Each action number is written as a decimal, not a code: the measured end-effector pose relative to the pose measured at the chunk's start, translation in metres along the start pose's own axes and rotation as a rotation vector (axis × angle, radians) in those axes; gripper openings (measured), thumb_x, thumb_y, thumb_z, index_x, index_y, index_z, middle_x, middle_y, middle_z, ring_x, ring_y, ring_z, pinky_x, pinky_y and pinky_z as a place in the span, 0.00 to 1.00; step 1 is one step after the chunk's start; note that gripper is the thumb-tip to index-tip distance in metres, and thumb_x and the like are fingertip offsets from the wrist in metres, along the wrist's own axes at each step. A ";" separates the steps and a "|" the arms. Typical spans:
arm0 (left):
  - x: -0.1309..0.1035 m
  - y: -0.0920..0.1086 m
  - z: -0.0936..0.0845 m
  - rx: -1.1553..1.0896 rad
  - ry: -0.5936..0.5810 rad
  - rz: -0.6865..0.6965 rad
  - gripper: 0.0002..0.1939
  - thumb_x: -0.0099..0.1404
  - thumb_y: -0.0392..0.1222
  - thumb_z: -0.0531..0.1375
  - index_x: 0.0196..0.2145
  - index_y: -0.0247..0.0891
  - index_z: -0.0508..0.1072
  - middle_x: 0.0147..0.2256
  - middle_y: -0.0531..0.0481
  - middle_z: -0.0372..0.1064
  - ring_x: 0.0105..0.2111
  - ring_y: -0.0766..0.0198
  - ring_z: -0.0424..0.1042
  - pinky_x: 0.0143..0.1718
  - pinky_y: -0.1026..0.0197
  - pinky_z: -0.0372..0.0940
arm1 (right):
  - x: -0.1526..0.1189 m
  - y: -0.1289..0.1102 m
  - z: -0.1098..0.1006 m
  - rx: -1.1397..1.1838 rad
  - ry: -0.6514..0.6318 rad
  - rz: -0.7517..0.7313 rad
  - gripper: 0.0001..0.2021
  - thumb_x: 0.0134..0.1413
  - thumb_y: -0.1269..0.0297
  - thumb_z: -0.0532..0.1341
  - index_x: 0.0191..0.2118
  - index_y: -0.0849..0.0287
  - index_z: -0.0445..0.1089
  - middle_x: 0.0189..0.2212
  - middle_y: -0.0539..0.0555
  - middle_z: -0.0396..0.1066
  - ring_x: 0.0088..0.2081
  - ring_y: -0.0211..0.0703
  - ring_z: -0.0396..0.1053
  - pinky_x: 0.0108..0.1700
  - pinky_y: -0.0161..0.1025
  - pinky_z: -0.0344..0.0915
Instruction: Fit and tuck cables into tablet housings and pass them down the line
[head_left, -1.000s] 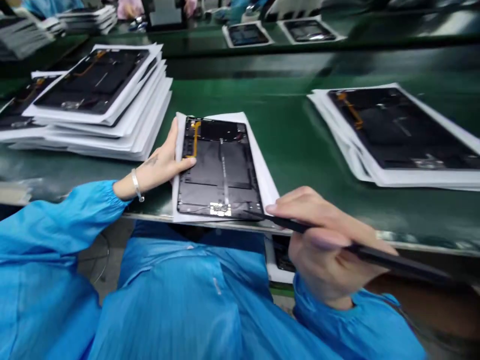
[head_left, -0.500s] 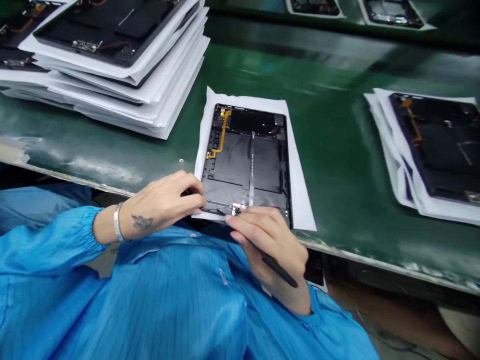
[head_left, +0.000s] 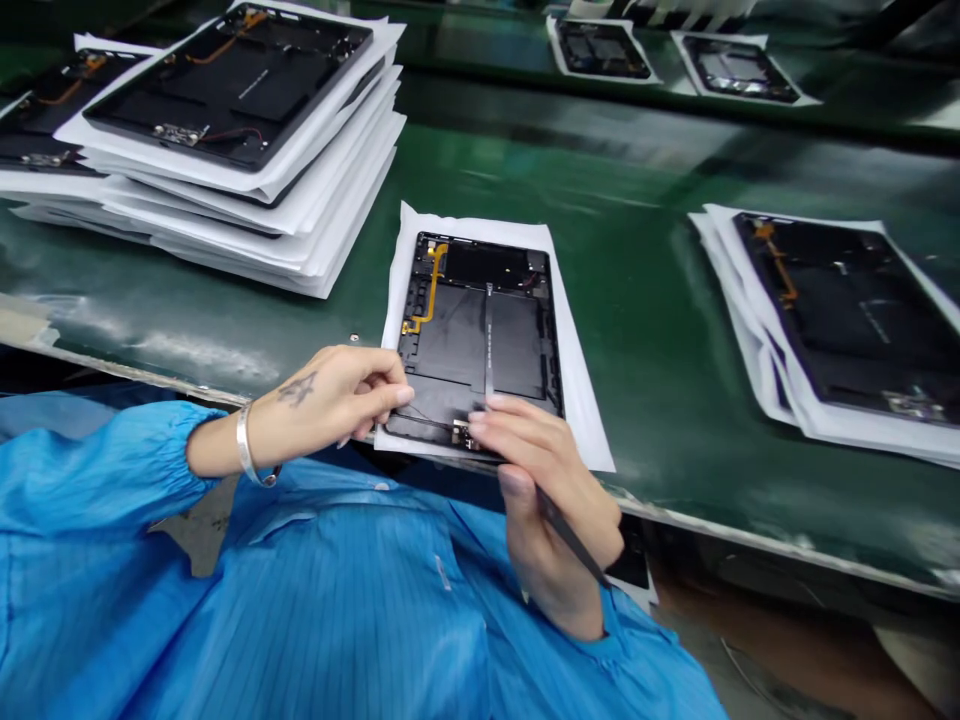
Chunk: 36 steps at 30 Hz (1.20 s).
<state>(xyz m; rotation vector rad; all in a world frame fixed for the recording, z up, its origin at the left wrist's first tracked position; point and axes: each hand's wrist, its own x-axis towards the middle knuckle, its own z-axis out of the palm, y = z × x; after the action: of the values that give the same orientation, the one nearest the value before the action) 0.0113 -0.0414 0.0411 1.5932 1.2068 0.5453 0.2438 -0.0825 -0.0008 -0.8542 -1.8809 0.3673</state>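
Observation:
An opened tablet housing (head_left: 450, 350), black inside with an orange flex cable (head_left: 435, 285) along its left, lies on a white sheet (head_left: 577, 400). At its lower left corner my left hand (head_left: 356, 395) is closed in a pinch; what the fingertips hold is too fine to make out. My right hand (head_left: 555, 490) has a black pen-like tool (head_left: 574, 540) tucked in its grip, the rear end pointing toward my sleeve. Its fingertips are over a small circuit board (head_left: 463, 434) at the housing's near edge, partly covering it.
On the left stands a tall stack of housings (head_left: 240, 90) layered with white sheets. Another housing (head_left: 847, 310) lies on sheets to the right. Two more, one a tablet housing (head_left: 604, 50), lie at the back. The green bench (head_left: 637, 300) ends just before my body.
My right fingers have shifted onto the small board, and the tool has swung back into the palm. My left hand has rolled, fingertips now over the housing's corner. The camera view has shifted.

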 end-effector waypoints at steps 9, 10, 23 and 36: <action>0.006 0.010 -0.005 -0.309 -0.169 -0.178 0.17 0.66 0.48 0.62 0.26 0.37 0.63 0.17 0.55 0.68 0.12 0.74 0.61 0.11 0.73 0.52 | 0.025 -0.008 0.030 -0.418 -0.216 -0.139 0.09 0.66 0.75 0.55 0.43 0.61 0.72 0.35 0.57 0.74 0.36 0.46 0.63 0.36 0.45 0.57; 0.004 0.009 -0.004 -0.305 -0.163 -0.176 0.17 0.67 0.48 0.62 0.26 0.37 0.63 0.17 0.55 0.67 0.12 0.73 0.61 0.12 0.72 0.53 | 0.026 -0.007 0.033 -0.404 -0.224 -0.133 0.08 0.65 0.75 0.55 0.40 0.61 0.71 0.34 0.57 0.74 0.36 0.46 0.62 0.36 0.45 0.56; -0.015 -0.018 0.014 0.237 0.384 0.492 0.02 0.70 0.37 0.63 0.40 0.38 0.77 0.35 0.50 0.76 0.35 0.66 0.75 0.37 0.65 0.68 | 0.032 0.004 0.037 -0.027 -0.205 0.066 0.08 0.67 0.72 0.57 0.36 0.57 0.70 0.30 0.52 0.71 0.34 0.42 0.63 0.37 0.43 0.58; -0.014 -0.021 0.006 0.582 0.330 0.589 0.05 0.73 0.33 0.57 0.38 0.36 0.72 0.34 0.49 0.72 0.34 0.66 0.72 0.38 0.64 0.67 | 0.024 0.006 0.028 -0.161 -0.216 -0.140 0.12 0.63 0.78 0.56 0.48 0.62 0.72 0.39 0.57 0.76 0.38 0.46 0.65 0.38 0.43 0.63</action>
<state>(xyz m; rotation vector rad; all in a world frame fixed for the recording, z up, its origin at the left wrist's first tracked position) 0.0023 -0.0568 0.0229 2.4619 1.1886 0.9130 0.2150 -0.0587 -0.0012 -0.8082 -2.1810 0.2310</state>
